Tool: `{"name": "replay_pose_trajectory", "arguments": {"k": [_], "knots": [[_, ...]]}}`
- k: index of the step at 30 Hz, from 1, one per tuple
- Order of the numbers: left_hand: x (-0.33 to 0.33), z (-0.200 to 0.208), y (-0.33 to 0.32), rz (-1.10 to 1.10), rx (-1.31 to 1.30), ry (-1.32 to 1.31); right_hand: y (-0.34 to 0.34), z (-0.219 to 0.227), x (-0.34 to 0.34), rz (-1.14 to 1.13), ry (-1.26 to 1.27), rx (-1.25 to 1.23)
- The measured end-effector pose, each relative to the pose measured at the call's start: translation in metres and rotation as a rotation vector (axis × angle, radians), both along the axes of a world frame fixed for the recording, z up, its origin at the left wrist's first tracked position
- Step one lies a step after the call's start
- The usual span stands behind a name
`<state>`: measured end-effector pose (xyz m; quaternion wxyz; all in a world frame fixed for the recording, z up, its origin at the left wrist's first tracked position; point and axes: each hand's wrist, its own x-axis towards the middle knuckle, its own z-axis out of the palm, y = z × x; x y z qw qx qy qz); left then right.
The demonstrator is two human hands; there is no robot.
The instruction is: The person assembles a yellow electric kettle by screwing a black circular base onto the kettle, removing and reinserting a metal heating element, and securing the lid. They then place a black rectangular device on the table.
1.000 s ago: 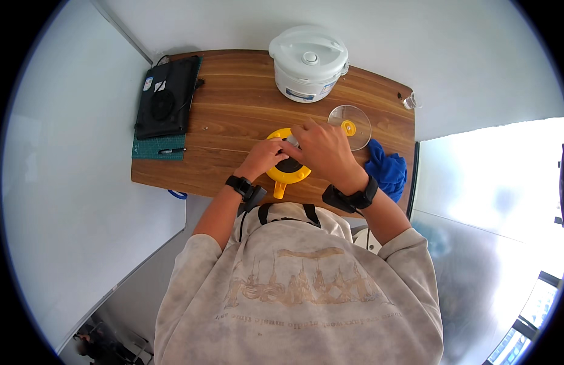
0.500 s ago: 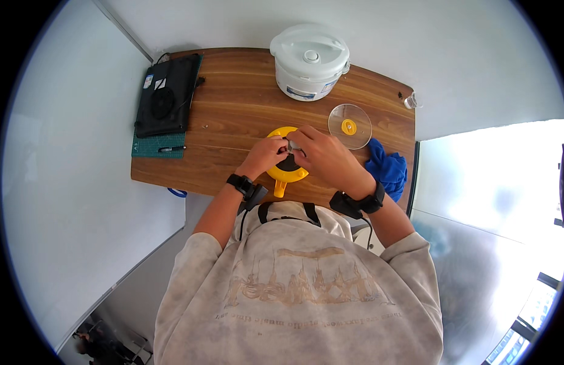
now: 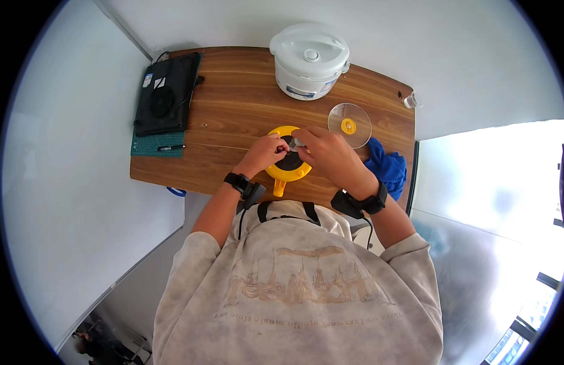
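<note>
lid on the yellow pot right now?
No, the clear lid lies flat on the table to the right of the yellow pot, apart from it, while both hands work over the open pot.

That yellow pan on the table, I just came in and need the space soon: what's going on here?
A person has both hands over the small yellow pan on the wooden table. The left hand and right hand pinch something small above it; what it is cannot be told. A clear lid lies nearby, a white rice cooker behind.
</note>
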<state>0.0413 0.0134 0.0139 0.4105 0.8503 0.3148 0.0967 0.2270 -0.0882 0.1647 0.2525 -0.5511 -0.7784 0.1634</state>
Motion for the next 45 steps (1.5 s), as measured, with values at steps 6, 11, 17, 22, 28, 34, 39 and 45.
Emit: {"name": "replay_pose_trajectory", "arguments": {"k": [6,11,17,22,28,34,39,45], "knots": [[-0.001,0.007,0.000,-0.016,-0.002,0.009,0.002,-0.002,0.001,-0.034,-0.095,0.044],[-0.004,-0.010,0.003,-0.065,0.085,-0.032,0.007,-0.007,-0.005,-0.154,-0.199,0.134],[-0.005,-0.022,0.006,-0.061,0.035,-0.142,0.015,-0.013,-0.015,-0.153,-0.136,0.187],[-0.004,-0.026,0.004,-0.039,0.119,-0.128,0.016,-0.013,-0.015,-0.176,-0.211,0.177],[-0.004,-0.013,-0.002,0.019,0.046,-0.105,0.009,-0.010,-0.013,-0.177,-0.246,0.186],[-0.005,0.000,-0.002,0.021,0.026,-0.003,-0.001,0.001,-0.016,-0.075,-0.073,0.087],[-0.005,0.009,-0.002,-0.002,0.050,0.049,-0.002,0.006,-0.012,0.064,-0.242,0.196],[-0.007,-0.019,-0.001,0.011,0.047,-0.006,0.013,-0.006,-0.014,-0.142,-0.330,0.026]]}}
